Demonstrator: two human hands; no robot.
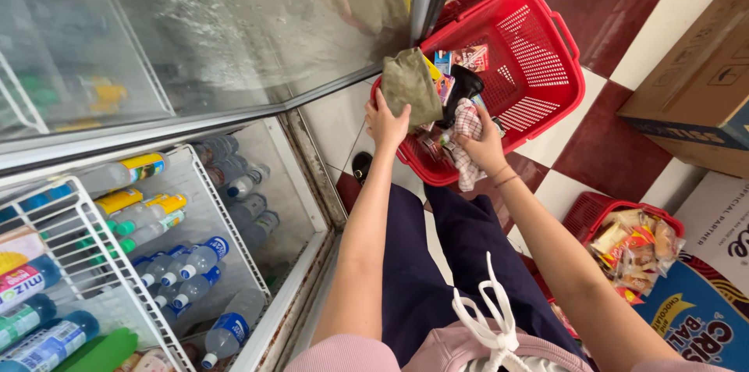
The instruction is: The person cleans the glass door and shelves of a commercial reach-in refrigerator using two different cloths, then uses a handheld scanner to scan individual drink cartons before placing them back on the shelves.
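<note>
- down at the front edge of the red basket (546,67), the left hand (385,121) had its grip closed on the lower edge of an olive-green cloth pouch (409,85), which stood upright against the basket's near rim.
- the right hand (485,145) had its grip wrapped around a red-and-white checked cloth (466,142), which hung over the same rim and trailed down outside it.
- just between the two hands, a black object (463,85) rose out of the basket; what it was could not be told.
- small colourful packets (466,56) lay in the basket behind the pouch, and the far half of the basket showed bare mesh.
- the basket sat on a floor of dark red and white tiles (608,13), just beside the open cooler door (203,28).
- to the left, the cooler's white wire shelves (94,239) held plastic bottles (195,263) lying on their sides.
- to the right, a smaller red basket (597,212) held wrapped snacks (636,247), with cardboard boxes (694,83) near it.
</note>
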